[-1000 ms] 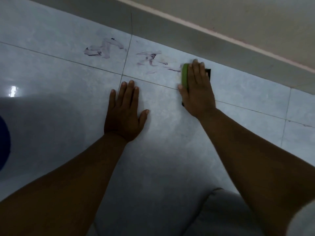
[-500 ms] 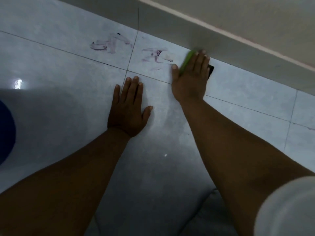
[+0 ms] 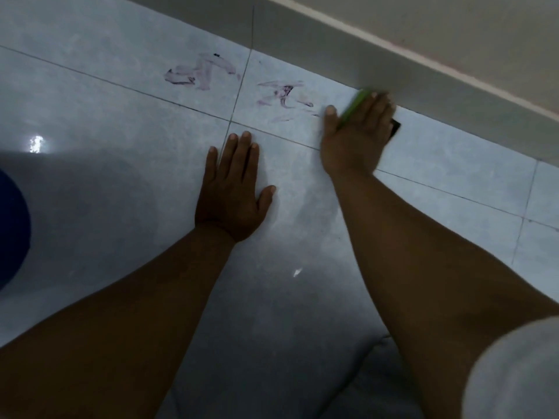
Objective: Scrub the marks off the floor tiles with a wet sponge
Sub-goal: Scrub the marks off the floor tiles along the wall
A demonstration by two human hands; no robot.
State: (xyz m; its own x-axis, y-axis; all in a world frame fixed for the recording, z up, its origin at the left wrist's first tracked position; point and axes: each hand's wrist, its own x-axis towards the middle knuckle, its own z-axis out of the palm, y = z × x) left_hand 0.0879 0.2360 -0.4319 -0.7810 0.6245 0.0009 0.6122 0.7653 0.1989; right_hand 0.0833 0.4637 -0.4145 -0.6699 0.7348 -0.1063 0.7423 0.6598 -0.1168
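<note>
Two smeared purple marks sit on the pale floor tiles: one mark (image 3: pixel 199 74) left of the grout line, the other mark (image 3: pixel 284 98) right of it. My right hand (image 3: pixel 357 140) holds the green sponge (image 3: pixel 354 107) down on the tile just right of the second mark, close to the skirting. Its fingers lie over the sponge and its thumb runs along the green edge. The sponge's dark corner shows past my little finger. The fingertips are blurred. My left hand (image 3: pixel 233 201) rests flat on the tile, fingers straight, below the marks.
A grey skirting board (image 3: pixel 393 65) and wall run diagonally across the top right. A dark blue object (image 3: pixel 12 225) is cut off at the left edge. Grey cloth (image 3: pixel 272 373) lies at the bottom centre. A light glare (image 3: pixel 36 143) reflects on the floor.
My right hand slid the sponge away from me, from the grout line up to the skirting board. My left hand stayed flat in place. The marks look the same.
</note>
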